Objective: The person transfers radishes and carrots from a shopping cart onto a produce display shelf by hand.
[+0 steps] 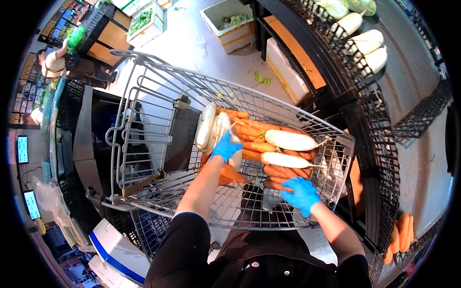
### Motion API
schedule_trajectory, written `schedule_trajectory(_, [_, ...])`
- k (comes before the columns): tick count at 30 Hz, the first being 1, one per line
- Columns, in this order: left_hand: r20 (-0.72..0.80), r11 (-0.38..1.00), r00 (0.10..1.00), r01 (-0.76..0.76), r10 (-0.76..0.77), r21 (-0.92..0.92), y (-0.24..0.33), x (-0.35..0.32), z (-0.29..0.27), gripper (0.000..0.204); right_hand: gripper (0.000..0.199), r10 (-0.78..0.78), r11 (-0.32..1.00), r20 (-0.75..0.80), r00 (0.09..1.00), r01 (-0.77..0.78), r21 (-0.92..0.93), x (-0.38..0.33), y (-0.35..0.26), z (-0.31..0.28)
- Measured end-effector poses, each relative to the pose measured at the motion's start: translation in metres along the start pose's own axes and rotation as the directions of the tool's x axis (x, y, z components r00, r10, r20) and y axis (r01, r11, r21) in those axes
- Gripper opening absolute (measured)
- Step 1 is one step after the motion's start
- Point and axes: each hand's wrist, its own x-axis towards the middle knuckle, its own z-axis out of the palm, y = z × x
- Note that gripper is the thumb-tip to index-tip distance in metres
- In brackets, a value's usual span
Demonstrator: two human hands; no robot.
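A metal shopping cart (353, 144) in front of me holds orange carrots (252, 146) and white daikon radishes (290, 139). My left hand (227, 147), in a blue glove, is closed on a daikon (236, 161) toward the cart's left end; its fingers partly cover the root. Another daikon (206, 126) lies just left of it. My right hand (302, 196), gloved the same way, reaches over the near side of the basket. Its fingers are stretched out and touch the ends of the lower carrots (274, 184). Two daikons lie across the carrots above this hand.
Black-edged produce shelves run along the right, with daikons (367, 42) at the top and carrots (402, 233) lower down. White foam boxes (235, 41) with greens stand on the floor beyond the cart. Another person (55, 65) holds a green bag at the far left.
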Motion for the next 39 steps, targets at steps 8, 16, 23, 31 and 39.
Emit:
schedule_trajectory(8, [0.786, 0.676, 0.464, -0.732, 0.408, 0.082, -0.019, -0.056, 0.018, 0.032, 0.033, 0.073, 0.988, 0.071, 0.995, -0.062, -0.140, 0.139, -0.006, 0.039])
schedule_trajectory(16, [0.185, 0.973, 0.955, 0.225, -0.231, 0.056, -0.029, -0.037, 0.023, 0.030, 0.050, -0.089, 0.532, -0.106, 0.990, -0.043, -0.846, 0.192, -0.002, 0.129])
schedule_trajectory(23, [0.276, 0.871, 0.942, 0.031, -0.189, 0.490, -0.013, -0.026, 0.020, 0.029, 0.053, 0.188, 0.973, -0.003, 0.982, -0.187, -0.136, 0.151, -0.026, 0.051])
schedule_trajectory(31, [0.505, 0.451, 0.822, -0.568, 0.265, 0.689, -0.038, 0.014, 0.070, 0.026, 0.065, 0.480, 0.215, -0.270, 0.835, 0.187, 0.959, 0.045, -0.035, -0.025])
schedule_trajectory(39, [0.377, 0.658, 0.916, -0.370, 0.139, 0.656, -0.025, 0.016, 0.064, 0.018, 0.064, 0.302, -0.503, -0.270, 0.914, 0.394, 0.769, 0.007, -0.010, -0.035])
